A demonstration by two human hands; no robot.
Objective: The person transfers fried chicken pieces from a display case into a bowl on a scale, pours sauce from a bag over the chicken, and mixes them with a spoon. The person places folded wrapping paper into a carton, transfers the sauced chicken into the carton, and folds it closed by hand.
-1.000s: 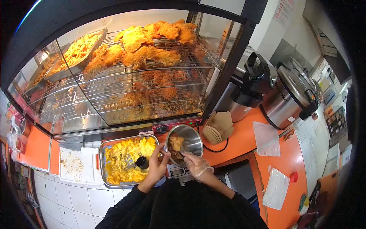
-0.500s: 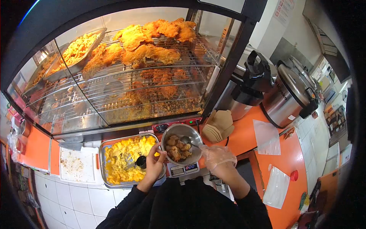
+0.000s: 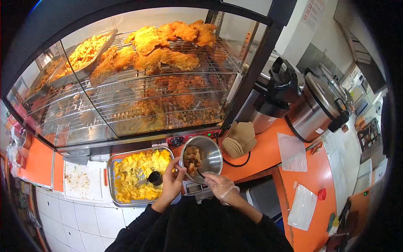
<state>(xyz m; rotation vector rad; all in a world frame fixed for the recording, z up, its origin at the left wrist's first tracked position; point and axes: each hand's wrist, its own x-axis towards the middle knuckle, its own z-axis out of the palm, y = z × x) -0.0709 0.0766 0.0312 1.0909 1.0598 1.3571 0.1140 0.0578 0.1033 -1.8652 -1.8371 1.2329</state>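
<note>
We are holding a steel bowl [image 3: 213, 158] with our left hand [image 3: 173, 179], its thumb and forefinger pinching the near left rim while the other fingers are curling loosely beneath; we cannot tell how far they are reaching under it. Our right hand [image 3: 220, 185], wearing a clear glove, is closing its bent fingers around the handle of a spoon [image 3: 201, 173], whose far end is dipping among browned chunks of food [image 3: 192, 158] in the bowl. The bowl is tilting over a small scale [image 3: 193, 189], and we cannot tell whether the two are touching. Just left of the bowl, a metal tray [image 3: 110, 175] is holding yellow scrambled egg [image 3: 136, 170], with a black cup [image 3: 155, 178] resting in it. Farther left, a white board [image 3: 83, 180] is lying with crumbs on it. Behind these, a glass-fronted cabinet [image 3: 113, 145] is standing with fried cutlets [image 3: 166, 59] on its racks. To the right of the bowl, folded brown cartons [image 3: 239, 140] are sitting on the orange counter [image 3: 267, 147], and clear plastic sheets [image 3: 292, 152] are lying beyond them, near a red cap [image 3: 322, 194].
</note>
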